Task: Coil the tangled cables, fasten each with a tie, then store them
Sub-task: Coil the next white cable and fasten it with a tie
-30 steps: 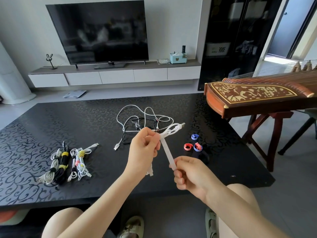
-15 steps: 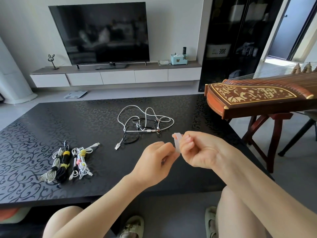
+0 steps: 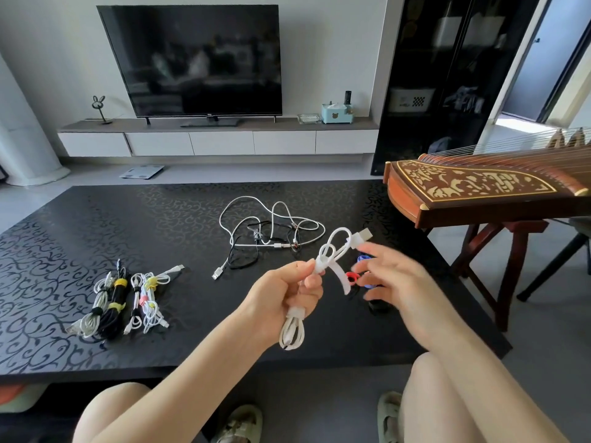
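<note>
Over the table (image 3: 160,235), left hand (image 3: 281,298) grips coiled cable (image 3: 339,251).

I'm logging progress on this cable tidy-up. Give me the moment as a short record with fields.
Left hand: grips the white cable
Right hand: open, blurred, holds nothing
White tie: wrapped round the cable, tail loose
Done: tied bundles on the table, left side
Remaining: tangled cables mid-table
Spare ties: red and blue, by the right hand
</note>
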